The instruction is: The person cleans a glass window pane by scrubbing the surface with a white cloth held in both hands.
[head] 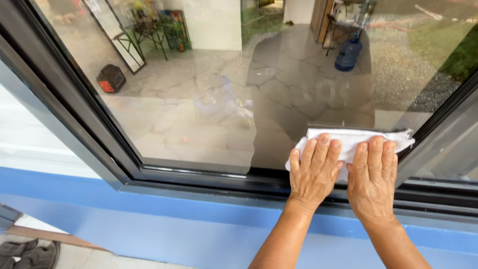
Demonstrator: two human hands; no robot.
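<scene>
A white cloth (348, 138) lies flat against the lower right corner of a window pane (209, 99). My left hand (314, 172) presses on the cloth's left part with fingers spread. Beside it, my right hand (372, 177) presses on the right part, fingers together and pointing up. Both palms cover the cloth's lower edge and overlap the dark window frame (199, 177) at the bottom.
The frame's dark left post (64, 104) slants up to the top left. Below the window runs a blue painted wall band (149, 219). A white wall (25, 134) is at left. Grey cloth (27, 253) lies on the floor at bottom left. The glass reflects a paved yard.
</scene>
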